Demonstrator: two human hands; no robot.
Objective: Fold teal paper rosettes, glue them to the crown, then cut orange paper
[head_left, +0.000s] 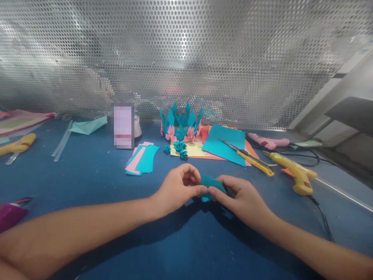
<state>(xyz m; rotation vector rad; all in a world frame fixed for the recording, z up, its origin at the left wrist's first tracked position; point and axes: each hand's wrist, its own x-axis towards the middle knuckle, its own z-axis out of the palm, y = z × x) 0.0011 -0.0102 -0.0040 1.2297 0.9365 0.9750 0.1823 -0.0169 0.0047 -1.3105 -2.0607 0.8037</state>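
Observation:
Between my two hands is a small piece of folded teal paper (212, 184), held above the blue table. My left hand (181, 186) pinches its left side with thumb and fingers. On the right side, my right hand (239, 194) grips the paper, thumb in front and fingers behind. The two thumb tips nearly meet at the paper's front. Beyond my hands lie several small teal paper flowers (180, 146). A teal paper crown with pink paper bows (181, 123) stands behind them. Left of the flowers rest cut teal and pink paper strips (142, 158).
Right of the crown, a stack of coloured sheets (225, 144) bears scissors (229, 144) and a yellow cutter knife (256, 163). A yellow glue gun (294, 171) and a pink glue gun (268, 140) lie right, with cables. Glue sticks (62, 142) lie left. A perforated metal panel (180, 58) closes the back.

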